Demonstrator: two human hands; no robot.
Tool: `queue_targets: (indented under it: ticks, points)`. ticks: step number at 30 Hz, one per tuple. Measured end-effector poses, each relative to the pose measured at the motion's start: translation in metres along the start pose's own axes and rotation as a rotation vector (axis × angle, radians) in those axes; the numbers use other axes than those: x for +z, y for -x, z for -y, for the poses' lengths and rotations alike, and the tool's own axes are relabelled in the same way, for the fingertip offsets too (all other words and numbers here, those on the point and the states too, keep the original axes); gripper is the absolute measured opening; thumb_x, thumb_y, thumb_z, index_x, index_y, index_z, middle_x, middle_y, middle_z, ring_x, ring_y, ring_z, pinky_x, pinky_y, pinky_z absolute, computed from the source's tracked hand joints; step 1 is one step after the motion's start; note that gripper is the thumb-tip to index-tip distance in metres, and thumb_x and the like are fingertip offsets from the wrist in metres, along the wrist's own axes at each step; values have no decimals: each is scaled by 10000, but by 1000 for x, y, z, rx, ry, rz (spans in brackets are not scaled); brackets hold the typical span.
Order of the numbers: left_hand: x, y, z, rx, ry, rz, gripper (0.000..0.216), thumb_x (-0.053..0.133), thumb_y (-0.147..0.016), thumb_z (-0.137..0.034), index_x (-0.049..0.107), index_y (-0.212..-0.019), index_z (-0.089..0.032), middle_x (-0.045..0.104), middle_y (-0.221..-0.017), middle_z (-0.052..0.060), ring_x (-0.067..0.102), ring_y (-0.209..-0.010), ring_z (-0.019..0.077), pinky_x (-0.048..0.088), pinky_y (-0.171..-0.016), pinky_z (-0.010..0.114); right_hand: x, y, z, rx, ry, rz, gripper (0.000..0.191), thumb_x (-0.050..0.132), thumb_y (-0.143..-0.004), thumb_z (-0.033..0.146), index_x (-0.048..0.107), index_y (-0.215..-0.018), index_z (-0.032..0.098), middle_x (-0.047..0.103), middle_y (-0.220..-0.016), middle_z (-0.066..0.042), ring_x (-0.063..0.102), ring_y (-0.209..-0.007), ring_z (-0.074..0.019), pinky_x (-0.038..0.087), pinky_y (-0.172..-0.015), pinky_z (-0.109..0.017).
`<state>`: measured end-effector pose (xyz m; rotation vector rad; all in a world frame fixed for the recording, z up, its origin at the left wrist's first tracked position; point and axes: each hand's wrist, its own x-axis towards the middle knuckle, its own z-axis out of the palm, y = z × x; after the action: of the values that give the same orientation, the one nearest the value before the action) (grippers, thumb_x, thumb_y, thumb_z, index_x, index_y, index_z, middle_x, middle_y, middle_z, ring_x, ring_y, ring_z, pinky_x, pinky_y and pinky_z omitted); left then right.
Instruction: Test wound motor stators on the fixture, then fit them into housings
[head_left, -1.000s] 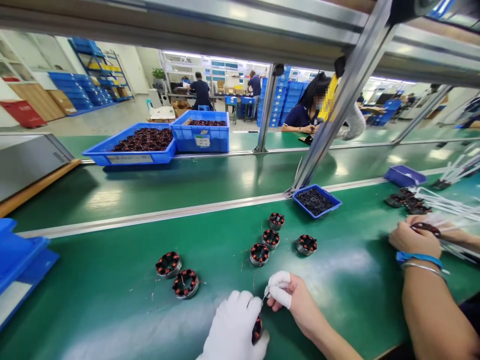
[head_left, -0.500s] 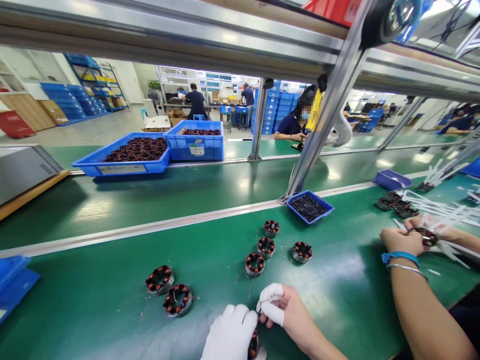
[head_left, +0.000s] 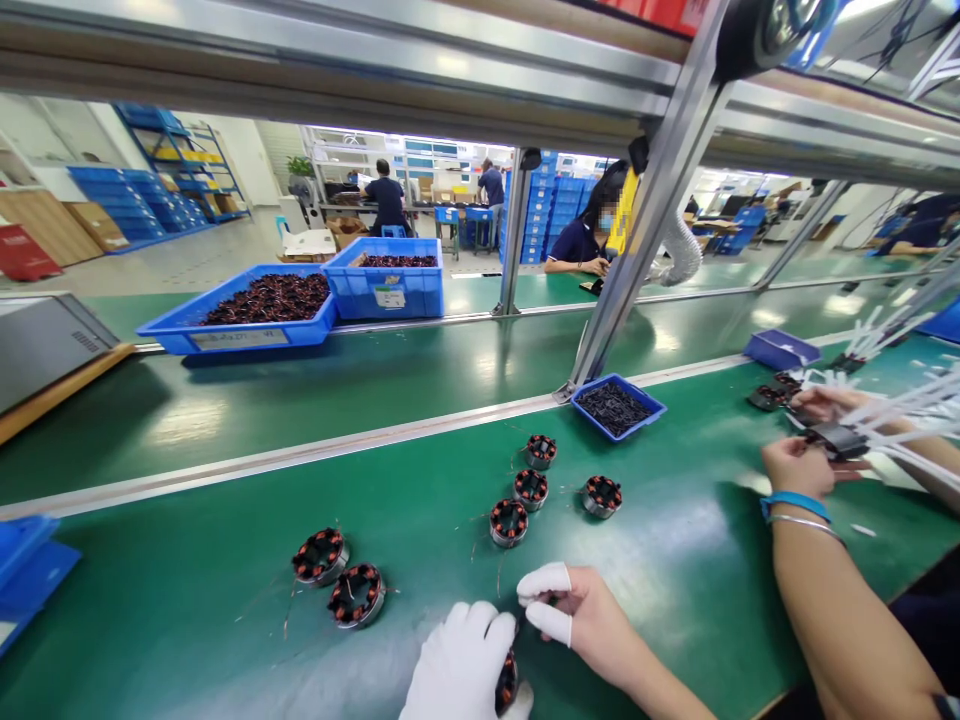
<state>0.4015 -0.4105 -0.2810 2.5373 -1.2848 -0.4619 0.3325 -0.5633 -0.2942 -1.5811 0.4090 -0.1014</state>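
Observation:
My left hand, in a white glove, is closed around a wound motor stator at the bottom of the view. The glove hides much of this black ring with copper coils. Just to its right is my right hand, with white finger cots on thumb and forefinger. Its fingers are curled, thumb and forefinger close together, and a small dark patch shows between them that I cannot make out. Beyond my hands stand several more stators with thin loose wires. Two others lie to the left.
A small blue tray of short black tubes sits beside the metal post. Farther back are two blue bins of dark copper parts. At right, a co-worker's hands hold a stator with white strips. A blue bin stands at left.
My right hand has drawn slightly right, away from my left glove, its thumb and forefinger a little farther apart. My left hand keeps its hold. The co-worker has turned the stator on its side.

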Motion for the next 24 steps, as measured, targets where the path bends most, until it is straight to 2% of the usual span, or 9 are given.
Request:
queue_targets:
  ticks: [4, 8, 11, 15, 18, 21, 24]
  points:
    - [2, 1, 0, -5, -4, -21, 277, 533, -666, -260, 592, -937, -249, 592, -961, 37, 512, -875, 221, 389, -677, 303, -7, 7, 9, -231, 340, -26, 167, 581, -740, 219, 690, -867, 225, 635, -859, -55, 570, -679, -125, 475, -562, -222]
    - [2, 1, 0, -10, -5, -38, 237, 531, -665, -259, 596, -892, -241, 594, -929, 34, 516, -859, 217, 392, -682, 304, -4, 8, 9, -536, 600, 10, 213, 514, -813, 180, 661, -956, 235, 646, -892, -59, 588, -805, -140, 490, -695, -239]
    - [2, 0, 1, -5, -5, -21, 236, 533, -663, -261, 603, -887, -236, 597, -930, 35, 518, -861, 216, 397, -680, 299, -1, 7, 4, -666, 760, -17, 207, 466, -845, 166, 651, -919, 220, 646, -870, -56, 582, -791, -140, 480, -682, -232]
    - [3, 1, 1, -30, 16, 21, 360, 527, -651, -240, 591, -1005, -233, 600, -973, 52, 519, -916, 235, 414, -743, 318, 5, 3, -3, -693, 929, -61, 247, 390, -852, 128, 629, -864, 190, 610, -776, -62, 544, -711, -153, 451, -613, -243]
    - [3, 2, -1, -146, 15, 22, 644, 536, -612, -211, 433, -1248, -188, 590, -975, 82, 535, -904, 236, 417, -762, 318, 17, -1, -8, -659, 959, -90, 244, 383, -833, 115, 619, -816, 178, 581, -728, -65, 521, -689, -162, 435, -610, -253]
    - [4, 3, -1, -246, -12, -18, 810, 548, -594, -204, 266, -1352, -153, 582, -914, 74, 565, -809, 206, 422, -717, 282, 31, -7, -11, -608, 897, -86, 238, 392, -807, 112, 613, -751, 179, 583, -717, -62, 518, -676, -157, 424, -605, -247]
    - [4, 3, 3, -240, -37, -79, 750, 502, -656, -175, 252, -1364, -173, 596, -872, 62, 591, -762, 189, 431, -651, 252, 37, -11, -7, -513, 745, -39, 219, 432, -773, 125, 610, -657, 175, 585, -665, -39, 506, -625, -133, 405, -574, -225]
